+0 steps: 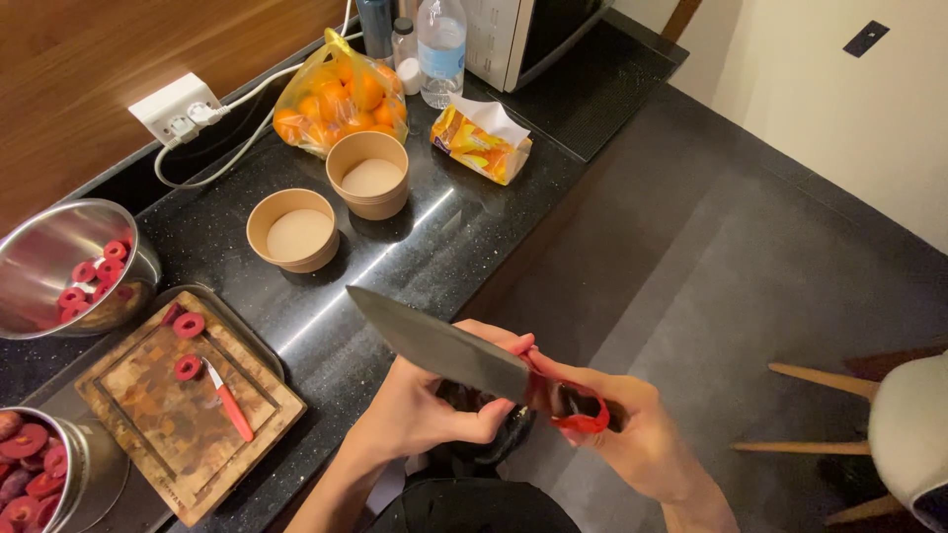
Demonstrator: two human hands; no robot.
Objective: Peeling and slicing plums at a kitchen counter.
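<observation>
The right hand (617, 424) is gripping the red handle of a large kitchen knife (444, 347), whose dark blade is pointing up and to the left, over the edge of the black counter (434, 247). The left hand (434, 400) is closing around a dark object (474, 400) beneath the blade; what that object is cannot be told. A wooden cutting board (183, 415) is lying to the left, carrying a small red-handled knife (229, 400) and red fruit slices (188, 326).
</observation>
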